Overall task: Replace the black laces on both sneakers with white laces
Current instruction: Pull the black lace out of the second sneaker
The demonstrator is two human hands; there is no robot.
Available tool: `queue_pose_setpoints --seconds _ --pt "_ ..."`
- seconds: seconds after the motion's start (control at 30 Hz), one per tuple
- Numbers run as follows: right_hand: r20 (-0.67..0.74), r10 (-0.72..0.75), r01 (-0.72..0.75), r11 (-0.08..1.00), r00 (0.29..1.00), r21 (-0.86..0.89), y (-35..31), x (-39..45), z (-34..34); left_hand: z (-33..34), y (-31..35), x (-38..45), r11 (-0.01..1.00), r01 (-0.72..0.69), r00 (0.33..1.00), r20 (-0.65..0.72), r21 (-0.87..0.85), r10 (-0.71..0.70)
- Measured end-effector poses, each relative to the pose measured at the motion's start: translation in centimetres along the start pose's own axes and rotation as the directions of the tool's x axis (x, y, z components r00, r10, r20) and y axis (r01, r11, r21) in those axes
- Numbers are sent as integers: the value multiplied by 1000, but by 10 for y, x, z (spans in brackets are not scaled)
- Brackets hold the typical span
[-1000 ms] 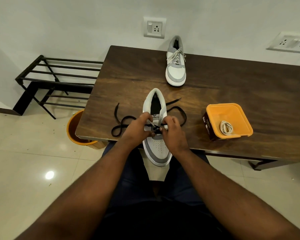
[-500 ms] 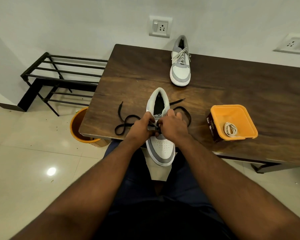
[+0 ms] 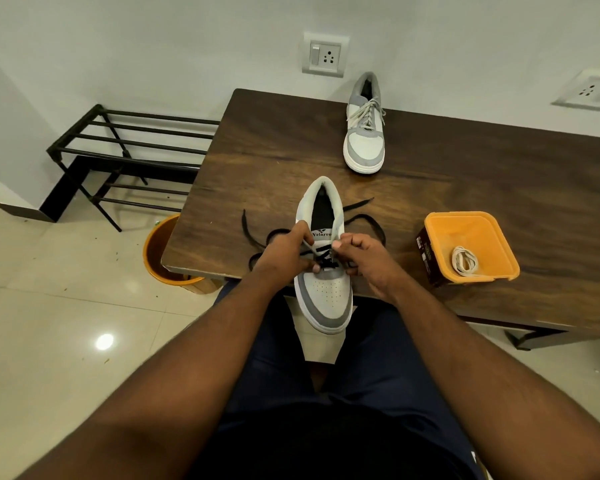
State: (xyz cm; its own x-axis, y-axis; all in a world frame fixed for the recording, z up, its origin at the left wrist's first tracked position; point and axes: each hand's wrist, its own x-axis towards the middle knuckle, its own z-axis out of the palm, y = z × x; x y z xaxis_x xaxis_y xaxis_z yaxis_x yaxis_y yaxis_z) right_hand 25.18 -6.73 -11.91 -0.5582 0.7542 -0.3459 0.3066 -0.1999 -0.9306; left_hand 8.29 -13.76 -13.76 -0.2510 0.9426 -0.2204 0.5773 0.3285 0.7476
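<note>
Table edge: black lace seemingly between hands

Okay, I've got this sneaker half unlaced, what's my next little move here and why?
Probably draw the black lace out of the next eyelet pair. It still crosses the lowest eyelets of the near sneaker, where your left hand and right hand pinch it, and its loose ends already trail over the table.
</note>
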Motion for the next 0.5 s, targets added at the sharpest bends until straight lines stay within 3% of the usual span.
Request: queue_pose_setpoints --seconds 0.1,0.17,0.23,0.33,0.4,0.5 --pt "-105 -164 108 906 981 -410 0 10 7 2 5 2 999 -17 1000 8 44 17" --pt "-120 -230 129 826 966 -548 0 14 11 0 5 3 998 -21 1000 15 57 20" --pt "-140 -248 140 838 959 -528 -1 12 11 -1 5 2 998 -24 999 25 65 22" --pt "-312 -182 119 970 932 -211 4 4 10 -2 5 2 998 -25 999 28 61 23" --pt "-392 -118 96 993 912 -75 10 -3 10 -2 5 2 998 -30 999 30 58 28" --pt "-339 -254 150 941 906 -304 5 -9 12 -1 6 3 996 -32 999 26 81 30"
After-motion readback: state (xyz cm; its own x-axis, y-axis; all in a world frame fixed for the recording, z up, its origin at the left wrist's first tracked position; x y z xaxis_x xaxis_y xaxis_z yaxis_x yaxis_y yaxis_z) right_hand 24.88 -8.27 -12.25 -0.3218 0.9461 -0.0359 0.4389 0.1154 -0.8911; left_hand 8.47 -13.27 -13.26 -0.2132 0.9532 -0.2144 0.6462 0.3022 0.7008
